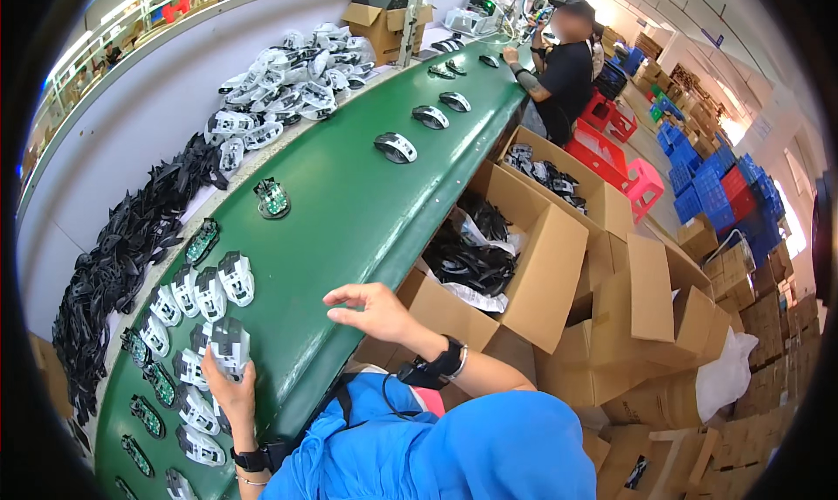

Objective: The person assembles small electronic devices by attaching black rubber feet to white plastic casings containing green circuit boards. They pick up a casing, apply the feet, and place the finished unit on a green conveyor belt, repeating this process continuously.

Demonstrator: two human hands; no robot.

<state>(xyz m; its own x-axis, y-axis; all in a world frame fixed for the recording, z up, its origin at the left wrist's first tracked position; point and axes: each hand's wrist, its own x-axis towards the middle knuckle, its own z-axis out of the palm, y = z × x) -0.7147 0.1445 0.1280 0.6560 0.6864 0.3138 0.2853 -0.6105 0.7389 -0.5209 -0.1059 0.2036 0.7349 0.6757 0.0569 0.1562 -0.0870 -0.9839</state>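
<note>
A computer mouse shell (230, 341), pale grey and white with darker grey toward its far end, sits in the left hand (231, 393). The thumb lies along its right side and the fingers along its left, close to its near end. The rest juts out past the fingertips, pointing away from the palm. Whether it is lifted or resting under the grip cannot be told.

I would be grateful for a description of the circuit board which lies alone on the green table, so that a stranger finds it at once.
Follow the long green table to the part below the heap of pale shells. There, above the grouped shells, lies the board. Unlike the nearby boards, strung along the table's left side, it sits alone.
</note>
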